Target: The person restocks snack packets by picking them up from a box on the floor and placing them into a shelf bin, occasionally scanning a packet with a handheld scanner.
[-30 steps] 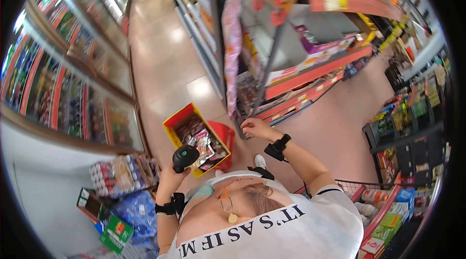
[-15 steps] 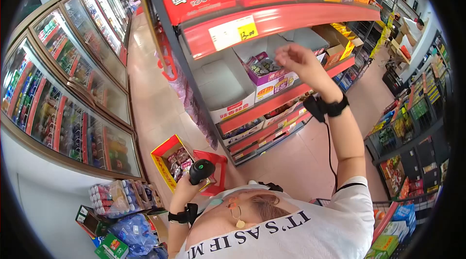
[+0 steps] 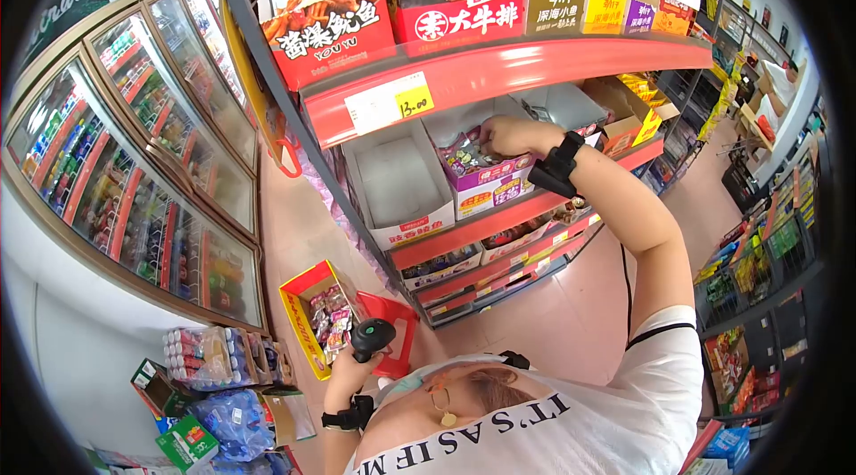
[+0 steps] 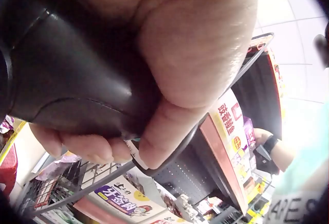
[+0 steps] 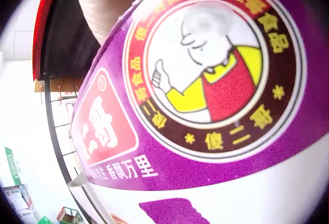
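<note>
In the head view my left hand (image 3: 353, 375) grips a black handheld scanner (image 3: 373, 338) with a rounded head, low in front of my body. Its fingers wrap the black plastic handle in the left wrist view. My right hand (image 3: 510, 138) reaches into a purple and white snack box (image 3: 493, 196) on the shelf, its fingertips down among small snack packets (image 3: 467, 157). The box's purple side fills most of the right wrist view and hides those fingers; I cannot tell whether they hold a packet.
Left of the purple box stands an open white carton (image 3: 399, 174). A red shelf edge (image 3: 517, 72) with a price tag runs above my hand. On the floor side, a yellow-red box of packets (image 3: 308, 323) sits by a red stool (image 3: 392, 323). Glass-door fridges (image 3: 152, 145) line the left.
My right hand rose from low beside the shelf post, then moved down into the purple box. The view turned up toward the shelf. My left hand keeps holding the scanner.
</note>
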Tool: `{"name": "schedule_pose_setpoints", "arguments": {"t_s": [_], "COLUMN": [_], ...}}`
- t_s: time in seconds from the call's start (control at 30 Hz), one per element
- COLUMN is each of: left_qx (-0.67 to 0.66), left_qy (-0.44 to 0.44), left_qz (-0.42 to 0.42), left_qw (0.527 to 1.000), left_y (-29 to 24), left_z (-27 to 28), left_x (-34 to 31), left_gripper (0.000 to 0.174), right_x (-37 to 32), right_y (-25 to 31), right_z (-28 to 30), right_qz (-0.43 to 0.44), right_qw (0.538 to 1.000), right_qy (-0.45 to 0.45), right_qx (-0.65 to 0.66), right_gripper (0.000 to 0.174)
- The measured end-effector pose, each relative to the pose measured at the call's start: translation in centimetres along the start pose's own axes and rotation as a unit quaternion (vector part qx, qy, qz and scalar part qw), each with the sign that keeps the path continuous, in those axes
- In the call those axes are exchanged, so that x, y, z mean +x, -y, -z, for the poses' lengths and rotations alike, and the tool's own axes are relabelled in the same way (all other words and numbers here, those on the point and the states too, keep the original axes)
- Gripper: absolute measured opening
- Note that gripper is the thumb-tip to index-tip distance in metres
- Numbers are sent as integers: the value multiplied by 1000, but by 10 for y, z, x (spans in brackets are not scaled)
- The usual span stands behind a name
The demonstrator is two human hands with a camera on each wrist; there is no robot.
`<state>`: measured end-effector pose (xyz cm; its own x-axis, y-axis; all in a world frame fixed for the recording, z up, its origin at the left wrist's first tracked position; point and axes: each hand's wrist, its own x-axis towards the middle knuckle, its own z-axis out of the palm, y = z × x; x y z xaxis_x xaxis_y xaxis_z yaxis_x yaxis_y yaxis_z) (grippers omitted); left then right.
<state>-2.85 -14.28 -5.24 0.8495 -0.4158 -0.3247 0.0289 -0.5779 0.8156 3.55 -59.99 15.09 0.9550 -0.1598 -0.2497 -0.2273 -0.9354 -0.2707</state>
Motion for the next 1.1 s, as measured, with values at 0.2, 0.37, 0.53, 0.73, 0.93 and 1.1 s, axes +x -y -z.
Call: {"name": "schedule_pose_setpoints", "arguments": {"t_s": [0.2, 0.37, 0.53, 0.73, 0.93, 1.1], "left_qx": [0, -4, 15, -13, 2, 38], "left_qy": [-8, -7, -29, -22, -12, -13], "left_qz": [-6, -9, 26, 8, -11, -12], "left_qw": [1000, 1000, 999, 1000, 1000, 999], "left_y": [-9, -15, -21, -27, -27, -37], "left_z": [-6, -8, -15, -15, -22, -27], "left_x": [-5, -10, -18, -18, -5, 0], "left_gripper": [27, 26, 27, 26, 26, 29], "right_x": [0, 16, 21, -11, -80, -118], "right_y": [12, 13, 3, -9, -25, -47], "right_z": [-5, -11, -11, 5, 10, -14], "right_qz": [-7, -40, -9, 46, 95, 133], "right_qw": [960, 943, 963, 912, 779, 668], "right_qy": [-151, -102, 2, -288, -363, -268], "right_qx": [235, 315, 270, 288, 502, 682], "right_gripper": [33, 30, 20, 23, 17, 10]}}
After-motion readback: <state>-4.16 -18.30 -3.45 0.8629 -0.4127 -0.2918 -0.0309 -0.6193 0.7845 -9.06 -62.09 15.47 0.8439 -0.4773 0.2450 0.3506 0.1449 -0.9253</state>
